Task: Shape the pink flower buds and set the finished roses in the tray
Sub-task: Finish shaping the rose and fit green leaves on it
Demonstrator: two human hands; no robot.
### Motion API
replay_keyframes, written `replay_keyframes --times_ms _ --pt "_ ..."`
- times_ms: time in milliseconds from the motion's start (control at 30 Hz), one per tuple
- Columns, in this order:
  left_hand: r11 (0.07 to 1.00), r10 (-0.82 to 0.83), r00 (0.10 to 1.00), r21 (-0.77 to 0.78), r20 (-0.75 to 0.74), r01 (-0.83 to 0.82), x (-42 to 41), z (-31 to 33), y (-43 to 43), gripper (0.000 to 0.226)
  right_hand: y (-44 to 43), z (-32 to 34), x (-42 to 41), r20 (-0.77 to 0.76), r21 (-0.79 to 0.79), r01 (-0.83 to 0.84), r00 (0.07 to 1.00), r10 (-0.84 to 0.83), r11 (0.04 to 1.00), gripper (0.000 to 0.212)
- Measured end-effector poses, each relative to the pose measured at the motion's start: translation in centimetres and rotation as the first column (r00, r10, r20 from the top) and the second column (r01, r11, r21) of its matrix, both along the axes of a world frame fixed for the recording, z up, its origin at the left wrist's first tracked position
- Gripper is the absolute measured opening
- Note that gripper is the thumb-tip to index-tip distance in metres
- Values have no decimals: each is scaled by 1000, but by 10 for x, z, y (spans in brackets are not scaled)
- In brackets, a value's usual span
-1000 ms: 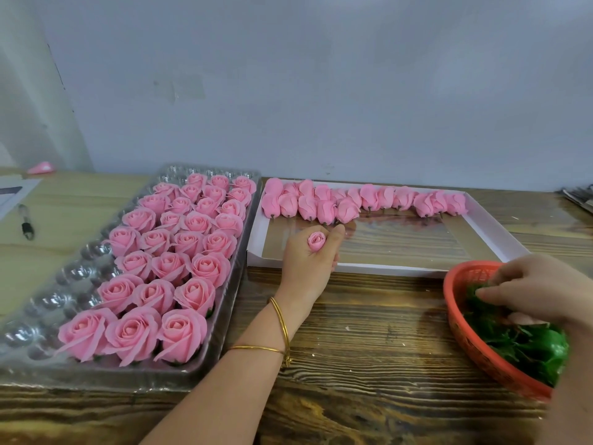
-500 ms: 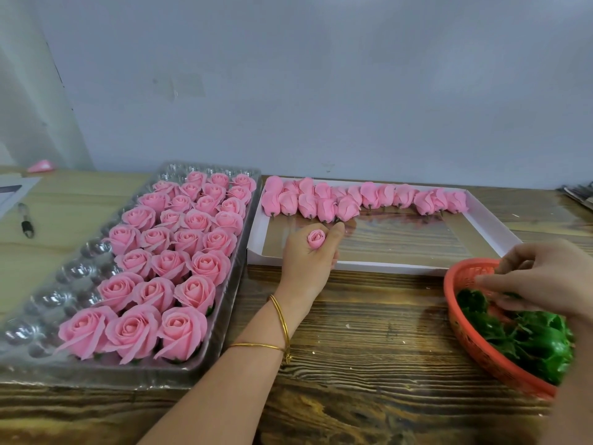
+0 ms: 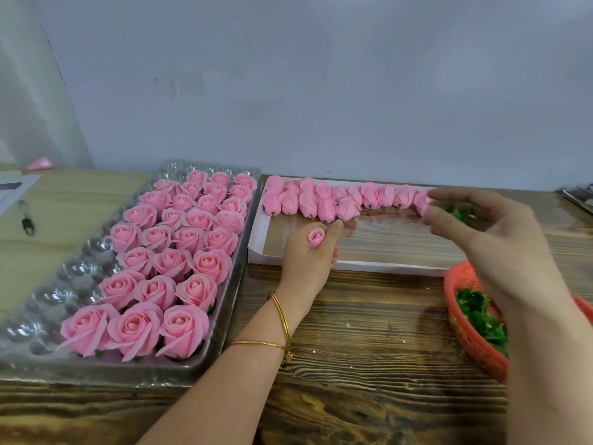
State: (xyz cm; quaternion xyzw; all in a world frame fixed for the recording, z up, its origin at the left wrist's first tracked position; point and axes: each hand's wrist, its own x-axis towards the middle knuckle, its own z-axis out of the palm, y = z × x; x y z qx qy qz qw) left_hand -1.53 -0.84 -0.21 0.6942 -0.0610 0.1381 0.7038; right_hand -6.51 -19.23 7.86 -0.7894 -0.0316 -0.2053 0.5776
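Pink and tightly furled, the bud point(image 3: 316, 237) stands in the left hand point(image 3: 308, 258), whose fingers curl round its lower half at the near edge of the white box point(image 3: 353, 267), just right of the tray point(image 3: 205, 369). That grip and place match a second ago. What has changed is the right hand point(image 3: 500, 248). A moment back it was down in the orange basket point(image 3: 471, 346) at the near right, picking among the green leaf pieces point(image 3: 478, 313). Now it is lifted clear and carried left and farther off, over the box, with one green leaf piece point(image 3: 463, 213) showing between its curled thumb and fingers. The view is blurred there, but the piece rides in the air with the hand, so I judge it pinched. The picking looks done, and the next step is likely to bring that piece to the bud's base before any petal shaping. The bud's long axis runs close to upright, tipped a little toward the near side. Its spiral mouth points up and its base is hidden inside the fist. Finished roses point(image 3: 167, 261) fill the right columns of the tray, and unshaped buds point(image 3: 324, 203) lie in a row along the box's far wall.
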Motion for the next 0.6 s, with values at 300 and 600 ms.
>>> replay_keyframes --times_ms 300,600 --pt "998 55 998 13 3 -55 2 0 1 41 30 -35 27 -35 -73 -175 984 173 982 55" --pt "994 63 997 -94 33 -60 1 0 2 49 53 -58 34 -67 -296 -117 993 102 948 51"
